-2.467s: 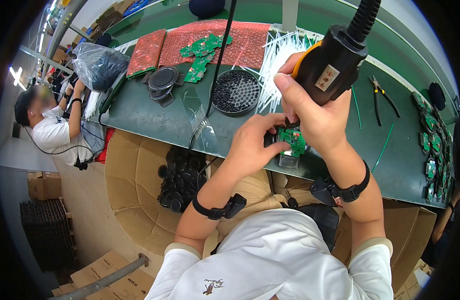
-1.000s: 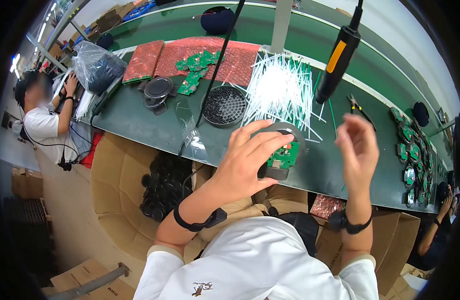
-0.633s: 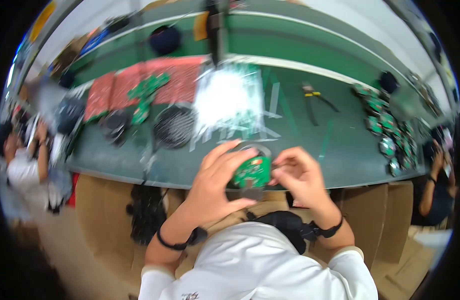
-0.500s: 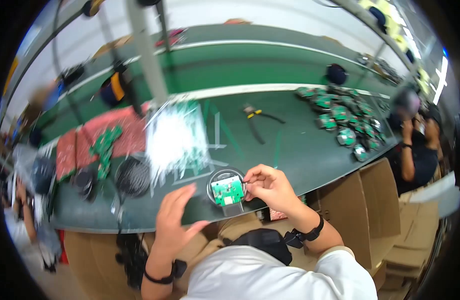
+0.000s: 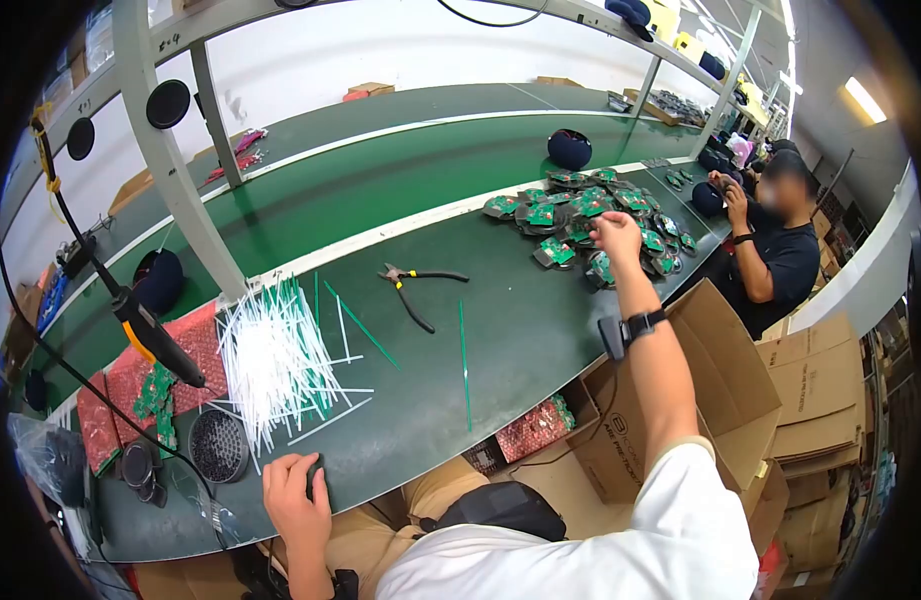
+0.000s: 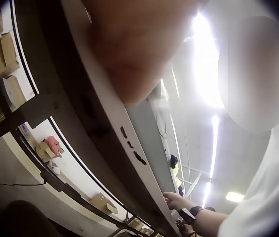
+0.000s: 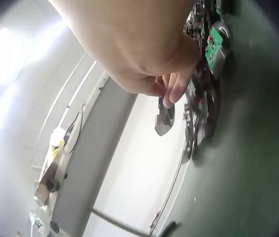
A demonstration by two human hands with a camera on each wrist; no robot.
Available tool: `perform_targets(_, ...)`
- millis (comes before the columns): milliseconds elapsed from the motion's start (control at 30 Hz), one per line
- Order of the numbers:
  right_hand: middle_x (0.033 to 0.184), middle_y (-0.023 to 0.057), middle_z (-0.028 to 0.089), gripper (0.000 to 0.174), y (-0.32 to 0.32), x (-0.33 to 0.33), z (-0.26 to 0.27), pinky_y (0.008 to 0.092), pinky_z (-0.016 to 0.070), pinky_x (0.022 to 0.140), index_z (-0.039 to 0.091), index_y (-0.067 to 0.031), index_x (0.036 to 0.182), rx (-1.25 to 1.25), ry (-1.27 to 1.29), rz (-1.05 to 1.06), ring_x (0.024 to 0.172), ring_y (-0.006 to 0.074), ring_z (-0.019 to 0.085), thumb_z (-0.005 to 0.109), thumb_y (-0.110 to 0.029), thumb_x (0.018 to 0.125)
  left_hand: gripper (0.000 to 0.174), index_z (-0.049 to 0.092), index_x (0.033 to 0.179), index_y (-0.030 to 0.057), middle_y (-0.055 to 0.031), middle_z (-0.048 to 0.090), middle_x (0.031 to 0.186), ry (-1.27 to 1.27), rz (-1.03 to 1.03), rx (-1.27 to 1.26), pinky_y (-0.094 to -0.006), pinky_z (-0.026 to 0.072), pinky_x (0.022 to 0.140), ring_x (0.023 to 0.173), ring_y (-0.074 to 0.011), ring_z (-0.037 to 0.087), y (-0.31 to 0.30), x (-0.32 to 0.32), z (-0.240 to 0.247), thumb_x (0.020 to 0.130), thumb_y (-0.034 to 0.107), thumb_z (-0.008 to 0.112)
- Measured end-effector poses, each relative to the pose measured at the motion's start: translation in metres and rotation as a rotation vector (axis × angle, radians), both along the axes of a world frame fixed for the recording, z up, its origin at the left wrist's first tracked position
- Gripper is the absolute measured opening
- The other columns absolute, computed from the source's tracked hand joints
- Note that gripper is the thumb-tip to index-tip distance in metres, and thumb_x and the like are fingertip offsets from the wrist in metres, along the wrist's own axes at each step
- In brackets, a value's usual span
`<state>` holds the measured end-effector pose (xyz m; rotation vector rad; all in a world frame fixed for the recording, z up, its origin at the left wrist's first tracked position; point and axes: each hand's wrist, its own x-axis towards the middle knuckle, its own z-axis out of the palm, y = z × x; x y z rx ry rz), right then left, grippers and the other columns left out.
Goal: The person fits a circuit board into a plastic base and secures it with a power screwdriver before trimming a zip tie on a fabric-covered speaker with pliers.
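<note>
My right hand is over a pile of dark housings with green circuit boards at the bench's far right. In the right wrist view, its fingers pinch a dark grey housing whose shiny end hangs below the fingertips; the rest of the piece is hidden by the hand. My left hand rests at the front edge of the bench with loosely bent fingers and holds nothing. The left wrist view shows only part of that hand, blurred, against the bench edge.
Cutting pliers lie mid-bench near thin green strips. To the left are a heap of white strips, a round tray of small black parts and a hanging electric screwdriver. Another person sits at the right.
The right hand has let go of the screwdriver, taken the housing from the bench front and carried it right to the pile. The left hand has released the housing. The view has turned right.
</note>
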<state>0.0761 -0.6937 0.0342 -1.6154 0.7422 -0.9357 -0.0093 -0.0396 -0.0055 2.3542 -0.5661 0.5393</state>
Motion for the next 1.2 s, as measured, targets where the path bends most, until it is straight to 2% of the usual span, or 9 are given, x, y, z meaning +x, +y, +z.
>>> perform_targets(200,0.103,0.0105,0.079,0.021,-0.025,0.028,0.017,0.0254,0.0537,0.056,0.066,-0.0028,0.116,0.045,0.061,-0.091,0.073,0.0152,0.075,0.073,-0.007,0.097,0.024,0.074,0.103,0.0028,-0.0128,0.065,0.101,-0.006,0.016,0.006,-0.0448,0.0495,0.083,0.095,-0.0349,0.061,0.000,-0.001,-0.004,0.080,-0.002,0.075)
perform_targets(367,0.088,0.0098,0.075,0.019,-0.045,0.048,0.004,0.0280,0.0544,0.052,0.074,-0.0003,0.111,-0.006,0.200,-0.135,0.067,0.0178,0.074,0.070,0.000,0.092,0.021,0.074,0.102,0.0025,-0.0136,0.066,0.101,-0.017,0.011,0.003,-0.0457,0.0492,0.084,0.096,-0.0357,0.061,0.002,-0.001,-0.005,0.081,-0.001,0.073)
perform_targets(433,0.082,0.0092,0.076,0.020,-0.075,0.058,-0.019,0.0337,0.0570,0.059,0.078,-0.0026,0.106,-0.253,0.324,-0.219,0.065,0.0179,0.073,0.073,-0.007,0.087,0.021,0.074,0.101,0.0023,-0.0152,0.065,0.100,-0.006,0.035,-0.021,-0.0474,0.0486,0.086,0.097,-0.0385,0.060,0.000,-0.002,-0.006,0.080,-0.002,0.073)
perform_targets(500,0.087,0.0114,0.078,0.021,-0.082,0.059,-0.026,0.0348,0.0585,0.068,0.080,-0.0057,0.104,-0.315,0.346,-0.239,0.069,0.0192,0.074,0.076,-0.013,0.085,0.019,0.073,0.107,0.0012,-0.0121,0.068,0.103,-0.093,0.000,0.088,-0.0410,0.0510,0.081,0.093,-0.0300,0.064,0.007,0.001,-0.011,0.088,-0.001,0.071)
perform_targets(667,0.100,0.0105,0.078,0.030,-0.015,0.038,0.013,0.0357,0.0574,0.079,0.077,-0.0045,0.112,-0.405,0.294,-0.162,0.091,0.0197,0.074,0.079,-0.015,0.084,0.020,0.070,0.103,-0.0007,-0.0166,0.064,0.103,0.009,0.027,0.007,-0.0460,0.0482,0.089,0.099,-0.0376,0.061,-0.003,-0.006,0.000,0.083,-0.003,0.070)
perform_targets(900,0.093,0.0052,0.074,0.029,0.197,0.017,0.052,0.0289,0.0558,0.062,0.071,-0.0033,0.119,-0.205,0.119,0.629,0.071,0.0115,0.067,0.075,-0.017,0.093,0.019,0.070,0.104,-0.0014,-0.0160,0.062,0.101,0.020,-0.010,-0.048,-0.0410,0.0491,0.081,0.092,-0.0335,0.062,0.003,0.001,-0.006,0.085,-0.005,0.068)
perform_targets(967,0.103,0.0080,0.075,0.032,0.253,0.022,0.045,0.0281,0.0587,0.069,0.069,-0.0033,0.120,-0.194,0.058,0.787,0.081,0.0122,0.070,0.077,-0.025,0.098,0.020,0.070,0.104,-0.0014,-0.0149,0.062,0.101,0.050,-0.015,-0.086,-0.0378,0.0486,0.078,0.088,-0.0294,0.061,0.007,0.003,-0.012,0.086,-0.006,0.067)
perform_targets(1067,0.124,0.0180,0.072,0.055,0.326,0.034,0.040,0.0405,0.0559,0.101,0.064,0.0002,0.133,-0.245,-0.135,0.895,0.115,0.0259,0.070,0.080,-0.037,0.095,0.022,0.070,0.106,-0.0012,-0.0125,0.065,0.106,0.107,-0.033,-0.187,-0.0321,0.0474,0.073,0.083,-0.0212,0.059,0.013,0.007,-0.018,0.086,-0.008,0.065)
perform_targets(1200,0.149,0.0212,0.058,0.098,0.406,0.055,0.032,0.0468,0.0459,0.115,0.034,-0.0057,0.162,-0.220,-0.291,1.030,0.137,0.0317,0.058,0.087,-0.038,0.087,0.026,0.071,0.116,0.0006,-0.0064,0.070,0.118,0.310,-0.036,-0.467,-0.0234,0.0466,0.070,0.081,-0.0085,0.057,0.049,0.029,-0.036,0.092,-0.006,0.064)
